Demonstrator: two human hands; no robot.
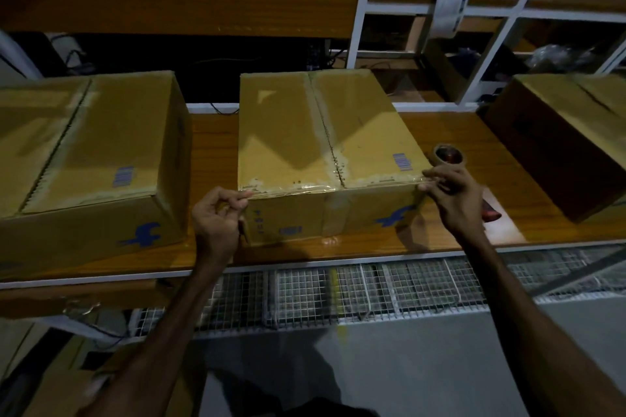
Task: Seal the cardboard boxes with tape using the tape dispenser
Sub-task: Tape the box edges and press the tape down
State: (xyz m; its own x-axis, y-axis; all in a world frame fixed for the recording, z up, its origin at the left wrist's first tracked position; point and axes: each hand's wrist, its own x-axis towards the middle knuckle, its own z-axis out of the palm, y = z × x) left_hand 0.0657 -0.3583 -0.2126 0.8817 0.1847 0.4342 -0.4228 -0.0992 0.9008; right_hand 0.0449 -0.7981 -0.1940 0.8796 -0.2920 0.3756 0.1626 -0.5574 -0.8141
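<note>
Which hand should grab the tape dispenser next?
Probably the right hand: the tape dispenser lies on the table right beside it, past the middle box's right corner. The left hand is at the opposite corner.

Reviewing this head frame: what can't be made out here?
- Tape dispenser: mostly hidden behind the right hand; only the roll shows.
- Left box and right box: cut off by the frame edges.
- Barcode labels on the middle box: too small to read.
- Left hand: its fingertips meet at the box corner; whether they pinch tape is unclear.
- Shelves behind: too dark.
</note>
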